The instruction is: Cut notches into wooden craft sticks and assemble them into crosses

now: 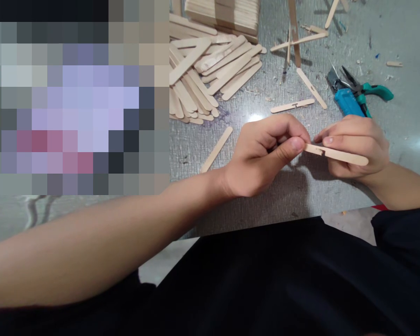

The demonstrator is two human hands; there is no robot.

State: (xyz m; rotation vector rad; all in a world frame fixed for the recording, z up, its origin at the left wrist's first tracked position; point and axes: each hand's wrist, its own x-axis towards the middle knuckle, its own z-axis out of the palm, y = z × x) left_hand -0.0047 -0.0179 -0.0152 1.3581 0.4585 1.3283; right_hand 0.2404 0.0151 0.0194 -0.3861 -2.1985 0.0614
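Observation:
My left hand point(262, 156) pinches one end of a wooden craft stick point(346, 156) between thumb and forefinger. A small notch with a rough edge is cut into one side of the stick, not far from my left thumb. My right hand point(366, 142) is curled just behind the stick, its thumb and finger pressed together close to the notch. Whatever sits in that pinch, if anything, is too small to make out. Beyond the right hand lie a blue utility knife point(350, 101) and green-handled pliers point(374, 91).
At the back left are a loose pile of craft sticks point(227, 65) and a stacked bundle point(199, 11). Two notched sticks, one a notched stick point(294, 106), lie past my hands. A single stick point(217, 149) rests by my left wrist. Joined sticks point(294, 37) stand farther back among wood scraps.

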